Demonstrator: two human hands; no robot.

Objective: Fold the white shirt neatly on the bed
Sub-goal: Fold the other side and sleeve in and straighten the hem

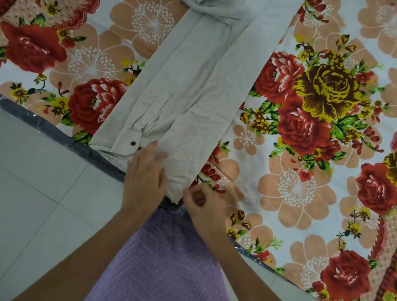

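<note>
Shirt (196, 75) lengthwise near-to-far, hem (180, 185) at nr end

The white shirt (192, 87): thin matt cloth, finely creased; its cuff button (133, 143) dark, seemingly plastic. The bedsheet (312, 188): matt printed cloth. The floor tiles (14, 191) at 8 o'clock: smooth, faintly glossy. The mattress edge (7, 101) at 9 o'clock: shiny clear film.

Home bedroom: floral-sheeted bed (314, 163), tiled floor (27, 192)

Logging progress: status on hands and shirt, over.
Left hand flat on white shirt hem. Right hand pinching hem corner. Shirt folded lengthwise on bed. Nothing in the way.
</note>
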